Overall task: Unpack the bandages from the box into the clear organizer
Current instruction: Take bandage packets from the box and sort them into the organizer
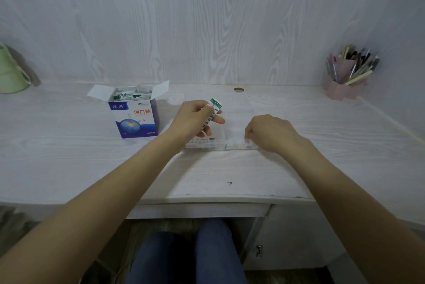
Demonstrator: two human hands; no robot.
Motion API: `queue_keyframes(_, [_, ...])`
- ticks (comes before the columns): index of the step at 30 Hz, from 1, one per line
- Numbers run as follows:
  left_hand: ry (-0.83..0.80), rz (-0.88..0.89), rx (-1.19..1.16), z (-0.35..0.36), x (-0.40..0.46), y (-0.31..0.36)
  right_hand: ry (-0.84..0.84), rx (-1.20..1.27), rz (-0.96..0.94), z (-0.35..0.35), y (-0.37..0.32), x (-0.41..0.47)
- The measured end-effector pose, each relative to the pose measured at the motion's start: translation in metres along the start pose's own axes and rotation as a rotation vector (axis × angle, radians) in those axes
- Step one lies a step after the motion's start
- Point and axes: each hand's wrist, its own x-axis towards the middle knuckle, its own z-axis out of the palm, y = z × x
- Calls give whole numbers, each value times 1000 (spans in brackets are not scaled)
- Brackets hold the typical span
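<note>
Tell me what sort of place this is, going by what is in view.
Probably a study desk at home or in a dormitory. A white wood-grain desk stands against matching panelling, a pink holder full of pens sits in the far right corner, and a cabinet door shows under the desktop.

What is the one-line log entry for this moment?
left hand: holds bandages | right hand: grips organizer | box: open
</note>
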Motion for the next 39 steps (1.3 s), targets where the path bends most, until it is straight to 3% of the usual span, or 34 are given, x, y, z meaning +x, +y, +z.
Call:
queue_keyframes(7, [5,-4,3,-1,-1,1,85,-138,-83,5,-4,-7])
queue_keyframes(14, [3,1,19,-2,-2,2,42,210,-178,6,-2,5])
queue_keyframes(22, [-72,-14,80,-14,1,-2,-16,309,-214,16,-3,8])
queue_keyframes(24, [-109,-37,103,-19,1,-4,95,403,-206,14,-4,6])
queue_keyframes(27, [-165,-30,154,-24,0,-6,362,747,-198,5,-14,1])
queue_keyframes(30, [-182,6,175,-25,0,-4,326,999,-252,-2,-28,1])
queue_keyframes(34, [-121,28,235,-34,3,-9,296,989,-199,1,-40,9])
queue_keyframes(39, [-6,136,599,-52,7,-24,228,792,-92,16,-50,15])
